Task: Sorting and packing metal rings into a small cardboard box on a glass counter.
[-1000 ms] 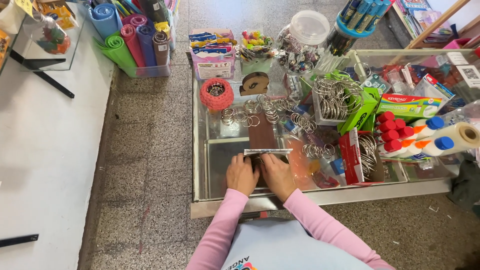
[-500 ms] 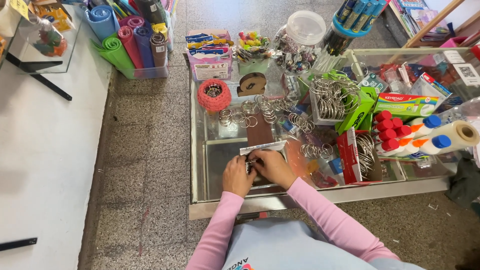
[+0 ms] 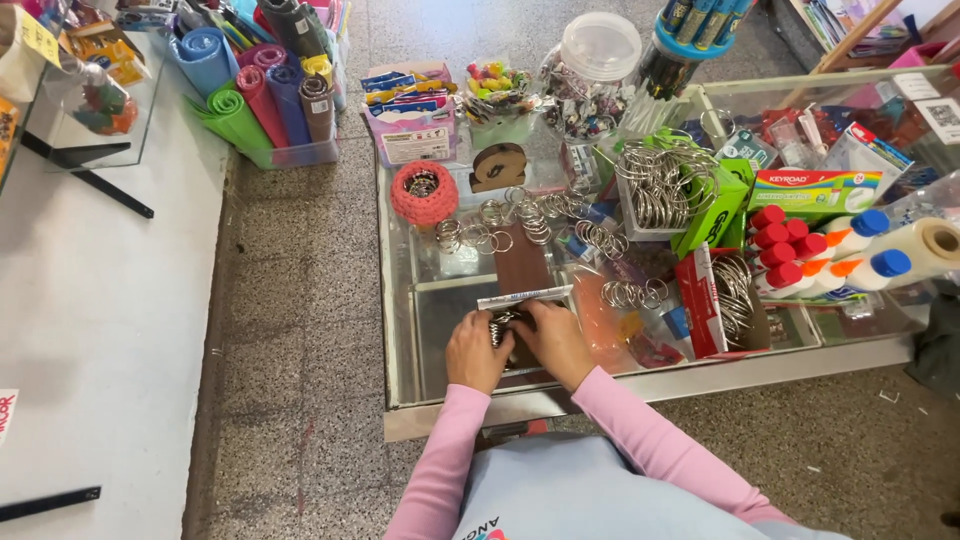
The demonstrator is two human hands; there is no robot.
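Glass tabletop (image 3: 440, 300) spreads across the view, crowded with loose metal binder rings (image 3: 520, 215), a boxed heap of larger rings (image 3: 665, 185), glue bottles with red caps (image 3: 785, 245) and a red crocheted cup (image 3: 423, 193). Near its front edge lies a long, narrow white strip (image 3: 525, 297), its long axis running left to right, tilted slightly up at the right. Just below the strip, both hands meet over a small cluster of metal rings (image 3: 500, 327). Left hand (image 3: 478, 350) and right hand (image 3: 555, 340) each curl their grip around this cluster, fingers closed on it from either side. Such rings are probably stiff, light and slippery, prone to scatter; pinching the bunch together across its middle seems safest.
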